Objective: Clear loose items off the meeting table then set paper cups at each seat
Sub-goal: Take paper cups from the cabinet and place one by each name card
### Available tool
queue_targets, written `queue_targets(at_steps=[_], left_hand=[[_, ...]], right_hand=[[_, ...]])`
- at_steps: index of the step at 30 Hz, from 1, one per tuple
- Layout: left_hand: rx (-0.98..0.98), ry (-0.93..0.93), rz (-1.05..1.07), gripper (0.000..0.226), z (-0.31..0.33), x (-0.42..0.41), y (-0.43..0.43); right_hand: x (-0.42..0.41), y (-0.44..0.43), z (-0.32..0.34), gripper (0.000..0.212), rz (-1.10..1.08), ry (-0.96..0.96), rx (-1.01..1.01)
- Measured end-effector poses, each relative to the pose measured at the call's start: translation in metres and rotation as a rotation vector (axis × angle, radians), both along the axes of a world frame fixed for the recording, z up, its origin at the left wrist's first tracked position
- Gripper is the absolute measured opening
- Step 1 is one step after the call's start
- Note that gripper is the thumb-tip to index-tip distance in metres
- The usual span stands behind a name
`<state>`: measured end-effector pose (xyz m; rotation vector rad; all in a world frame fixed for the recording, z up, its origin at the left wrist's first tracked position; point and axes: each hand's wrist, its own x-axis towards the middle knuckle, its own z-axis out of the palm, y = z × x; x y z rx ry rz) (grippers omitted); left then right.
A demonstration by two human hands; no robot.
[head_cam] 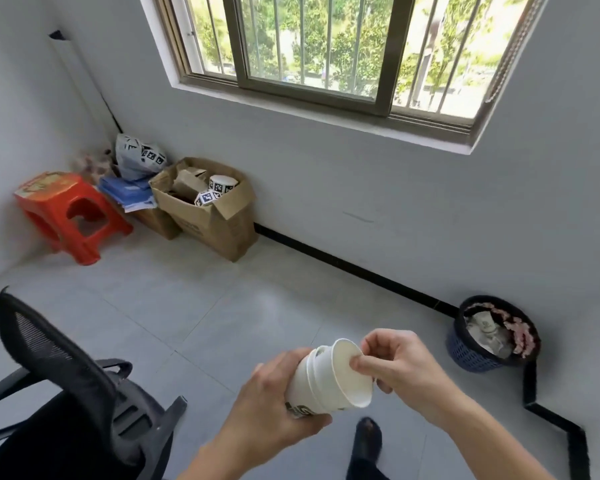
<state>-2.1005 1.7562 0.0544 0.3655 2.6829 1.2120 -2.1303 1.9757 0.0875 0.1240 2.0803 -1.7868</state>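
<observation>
Holding cup stack [329, 382] in L grip [269, 405], R grip [397, 358] pinching rim

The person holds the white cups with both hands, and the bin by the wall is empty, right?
Not quite. The head view shows the bin holds crumpled rubbish, so it is not empty. Both hands are on the white cups: the left hand grips the stack, the right hand pinches the top rim.

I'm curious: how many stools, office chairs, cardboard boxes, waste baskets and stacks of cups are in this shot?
Red stool: 1
Black office chair: 1
Cardboard boxes: 2
Waste basket: 1
Stack of paper cups, held between left hand and right hand: 1
Total: 6
</observation>
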Motion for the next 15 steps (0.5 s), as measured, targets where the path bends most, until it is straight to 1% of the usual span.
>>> queue_targets(at_steps=[2,3,6,8,10,13,15], left_hand=[[0.024,-0.031,0.020,0.071,-0.003,-0.037,0.005],[0.048,-0.046,0.046,0.071,-0.004,-0.056,0.007],[0.122,-0.081,0.191,0.067,-0.003,-0.111,0.011],[0.117,-0.091,0.280,0.065,0.001,-0.145,0.010],[0.136,-0.084,0.375,0.061,0.008,-0.176,0.005],[0.130,-0.083,0.507,0.058,0.011,-0.210,-0.008],[0.142,-0.097,0.573,0.057,0.010,-0.225,-0.021]], right_hand=[[-0.043,0.003,-0.004,0.006,0.042,-0.039,-0.032],[-0.065,0.004,-0.006,0.007,0.062,-0.050,-0.056],[-0.136,0.005,-0.006,0.017,0.119,-0.077,-0.176],[-0.182,0.003,-0.002,0.025,0.169,-0.095,-0.285],[-0.226,-0.003,0.004,0.038,0.304,-0.081,-0.345],[-0.279,-0.030,0.009,0.060,0.530,0.004,-0.248],[-0.306,-0.059,0.007,0.061,0.557,0.051,-0.192]])
